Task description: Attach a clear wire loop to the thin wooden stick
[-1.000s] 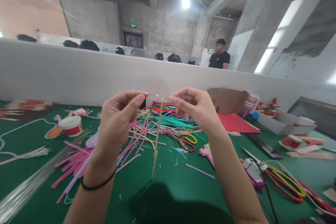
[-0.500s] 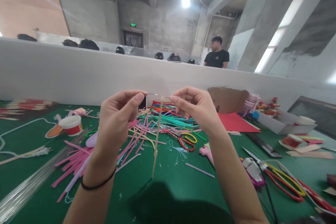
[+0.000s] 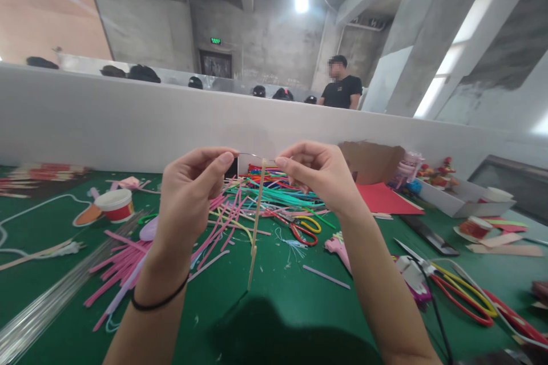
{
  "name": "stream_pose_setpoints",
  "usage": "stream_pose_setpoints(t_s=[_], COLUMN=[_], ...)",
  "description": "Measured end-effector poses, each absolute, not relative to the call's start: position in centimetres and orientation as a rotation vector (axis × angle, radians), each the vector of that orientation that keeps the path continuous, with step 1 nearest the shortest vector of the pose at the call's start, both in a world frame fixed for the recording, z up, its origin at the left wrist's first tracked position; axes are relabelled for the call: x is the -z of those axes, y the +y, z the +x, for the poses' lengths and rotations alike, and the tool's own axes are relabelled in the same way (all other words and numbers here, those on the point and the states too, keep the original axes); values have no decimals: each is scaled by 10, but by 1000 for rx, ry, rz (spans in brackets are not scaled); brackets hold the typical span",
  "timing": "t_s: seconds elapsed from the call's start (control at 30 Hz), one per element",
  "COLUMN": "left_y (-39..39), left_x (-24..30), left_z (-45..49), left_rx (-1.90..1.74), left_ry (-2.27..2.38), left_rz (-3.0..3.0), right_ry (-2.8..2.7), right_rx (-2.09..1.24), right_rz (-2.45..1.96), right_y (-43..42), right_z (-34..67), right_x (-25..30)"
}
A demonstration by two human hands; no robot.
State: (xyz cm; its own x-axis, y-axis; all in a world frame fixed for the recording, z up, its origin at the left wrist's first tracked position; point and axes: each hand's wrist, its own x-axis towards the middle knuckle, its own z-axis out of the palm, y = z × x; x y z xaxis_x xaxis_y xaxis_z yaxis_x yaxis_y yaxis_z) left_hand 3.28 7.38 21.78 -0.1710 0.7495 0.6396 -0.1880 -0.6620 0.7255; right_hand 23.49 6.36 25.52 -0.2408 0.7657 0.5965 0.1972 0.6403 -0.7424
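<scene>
Both hands raised in front of the chest, well above the green tabletop (image 3: 282,279), knuckles up and outward. Left hand (image 3: 192,191): thumb and forefinger pressed together on the left end of a thin wire (image 3: 249,154); dark band (image 3: 160,300) around the wrist. Right hand (image 3: 317,174): thumb and forefinger likewise pinched on the wire's right end. Wire spans the gap between the two sets of fingertips, roughly level, bowed slightly upward. Pale stick (image 3: 257,214) meets the wire at its upper end, closer to the right fingertips than to the left; how the two are joined is too small to make out. Stick runs downward between the wrists, lower end leaning toward the left hand's side, with a thicker stretch below its middle. Cannot tell whether its lower tip touches the table. Beyond the stick: heap of green strands (image 3: 285,197). To its right, below the right hand: red-and-yellow-handled cutters (image 3: 295,221), tuft of blue threads (image 3: 293,247), lilac strip (image 3: 326,277). Pink strips (image 3: 117,267) lie beside the left forearm.
</scene>
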Motion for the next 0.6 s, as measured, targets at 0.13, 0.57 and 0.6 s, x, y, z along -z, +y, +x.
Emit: stream_pose_setpoints(t_s=[0.13,0.57,0.6], left_y=[74,73,72], left_x=[-218,-218,-218], left_z=[32,32,32], left_rx=[-1906,-1900,-1897], left_ry=[671,676,673], left_rz=[1454,1460,1454], right_ry=[-1770,-1746,-1746], right_rx=[-656,-687,-688], right_rz=[-782,-798,-792], right_y=[64,64,64], right_z=[235,235,234], right_x=[-255,-255,-254])
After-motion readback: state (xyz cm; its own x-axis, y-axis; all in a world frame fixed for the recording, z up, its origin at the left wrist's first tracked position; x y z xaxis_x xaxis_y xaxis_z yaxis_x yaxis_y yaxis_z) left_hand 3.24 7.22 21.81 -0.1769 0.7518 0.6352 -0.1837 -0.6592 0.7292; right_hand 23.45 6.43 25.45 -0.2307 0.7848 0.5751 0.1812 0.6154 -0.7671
